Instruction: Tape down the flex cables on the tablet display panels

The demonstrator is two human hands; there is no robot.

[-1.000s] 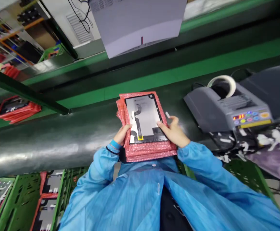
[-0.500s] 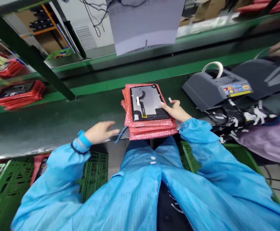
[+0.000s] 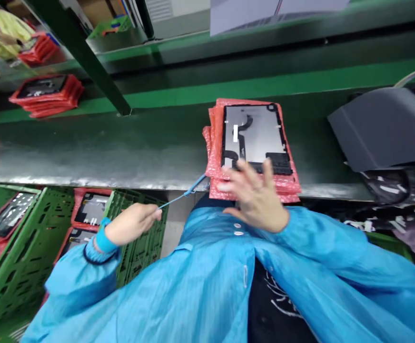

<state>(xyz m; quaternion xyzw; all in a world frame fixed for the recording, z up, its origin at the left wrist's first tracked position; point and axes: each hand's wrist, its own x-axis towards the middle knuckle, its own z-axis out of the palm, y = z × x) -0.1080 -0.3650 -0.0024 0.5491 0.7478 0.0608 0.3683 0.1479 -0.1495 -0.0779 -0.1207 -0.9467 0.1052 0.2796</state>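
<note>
On the bench lies a tablet screen panel (image 3: 259, 131), its silvery back up with dark flex cables and a white strip of tape. Beneath it is a stack of red bubble-wrap pouches (image 3: 214, 157). My right hand (image 3: 261, 197) is over the stack's front edge, fingers spread and blurred; whether it touches the pouches I cannot tell. My left hand (image 3: 134, 224), with a blue band (image 3: 104, 238) on its wrist, is off the bench's front edge. Its fingers are closed on the end of a blue coiled cord (image 3: 188, 191), stretched from near the stack.
Green crates (image 3: 36, 238) with more panels in red wrap stand low at the left. Another red-wrapped stack (image 3: 48, 97) sits at the bench's back left. A grey tape dispenser (image 3: 384, 126) stands on the right. A green post (image 3: 96, 71) rises from the bench.
My left hand has moved down and closed on the cord, pulling it taut. My right hand has left the panel's right edge and moved toward the front. The view has shifted.
</note>
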